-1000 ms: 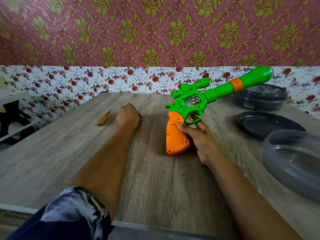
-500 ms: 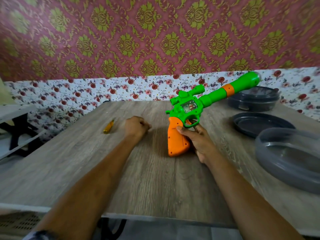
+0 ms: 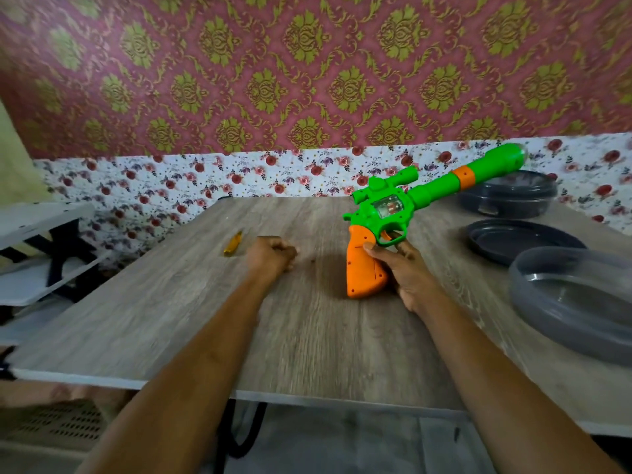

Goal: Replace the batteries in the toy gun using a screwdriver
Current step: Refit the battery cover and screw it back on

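I see the toy gun (image 3: 383, 213) standing on the butt of its orange grip (image 3: 362, 271), right of the table's middle, with the green barrel angled up toward the far right. The right hand (image 3: 408, 273) holds it upright, thumb pressed on the grip's near face and fingers curled round the back below the trigger guard. The left hand (image 3: 272, 256) rests on the table (image 3: 307, 336) further left, fingers curled into a fist with nothing visible in it. The yellow-handled screwdriver (image 3: 233, 243) lies just left of it, untouched. I judge the task barely begun: the grip looks closed and no batteries are in sight. At the right sit a grey bowl (image 3: 547, 256), a dark lid (image 3: 513, 239) and a dark container (image 3: 506, 200)
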